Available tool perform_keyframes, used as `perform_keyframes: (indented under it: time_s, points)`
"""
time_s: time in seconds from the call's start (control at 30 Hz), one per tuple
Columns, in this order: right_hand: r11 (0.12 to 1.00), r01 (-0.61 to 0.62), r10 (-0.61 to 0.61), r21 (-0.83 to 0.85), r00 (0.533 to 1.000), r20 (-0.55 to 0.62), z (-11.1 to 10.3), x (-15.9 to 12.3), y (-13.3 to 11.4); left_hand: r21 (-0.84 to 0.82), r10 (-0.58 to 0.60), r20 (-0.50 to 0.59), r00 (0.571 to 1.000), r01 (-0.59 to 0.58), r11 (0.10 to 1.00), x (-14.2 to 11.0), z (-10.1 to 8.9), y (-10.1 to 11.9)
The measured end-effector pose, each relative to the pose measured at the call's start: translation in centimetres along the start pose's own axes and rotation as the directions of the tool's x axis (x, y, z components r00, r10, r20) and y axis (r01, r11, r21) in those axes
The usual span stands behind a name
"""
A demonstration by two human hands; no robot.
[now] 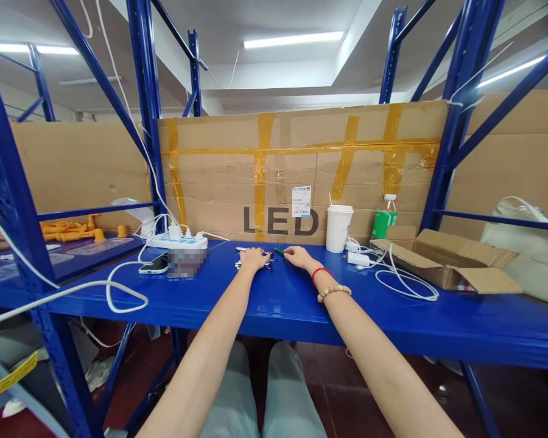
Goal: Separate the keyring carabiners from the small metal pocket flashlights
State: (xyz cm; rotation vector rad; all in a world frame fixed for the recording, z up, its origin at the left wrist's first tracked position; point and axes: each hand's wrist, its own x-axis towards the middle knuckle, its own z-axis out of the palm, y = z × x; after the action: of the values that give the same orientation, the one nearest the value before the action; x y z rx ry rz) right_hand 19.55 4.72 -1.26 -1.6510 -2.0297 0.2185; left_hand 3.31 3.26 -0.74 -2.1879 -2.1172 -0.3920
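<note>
Both my arms reach far forward over a blue metal shelf (301, 304). My left hand (252, 258) lies palm down on a small pile of thin coloured pens or sticks (265, 260), its fingers curled over them. My right hand (296, 255) rests just right of the pile, fingertips pinched on a small green piece (279, 250). A red string and a bead bracelet (333, 292) circle my right wrist. The items are too small to name surely.
A white lidded cup (338, 227) and green bottle (384, 216) stand at the back by a taped cardboard wall marked LED. An open cardboard box (452, 261) and white cables (406, 281) lie right. A power strip (179, 243) and phone (154, 264) lie left.
</note>
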Motion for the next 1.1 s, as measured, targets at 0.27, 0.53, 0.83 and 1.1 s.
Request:
perform_keyframes:
  time_s: [0.27, 0.53, 0.83, 1.1]
  points:
    - [0.996, 0.063, -0.063, -0.067, 0.998, 0.008, -0.3, -1.1, -2.2, -0.023, -0.111, -0.128, 0.986, 0.109, 0.994, 0.2, 0.5, -0.8]
    - [0.961, -0.237, 0.211, -0.145, 0.962, -0.174, -2.0, -1.5, -2.0, -0.178, -0.223, -0.257, 0.94, 0.181, 0.967, -0.4, -1.0, -0.3]
    - [0.97, -0.243, 0.24, -0.02, 0.966, -0.102, -1.4, -0.9, -1.4, -0.165, -0.296, 0.037, 0.954, 0.298, 0.94, -1.5, -3.5, 0.1]
    - [0.981, 0.089, -0.095, 0.174, 0.995, 0.029, 0.5, -0.1, -2.9, -0.207, -0.173, 0.081, 0.982, 0.187, 0.96, -1.6, -3.5, 0.8]
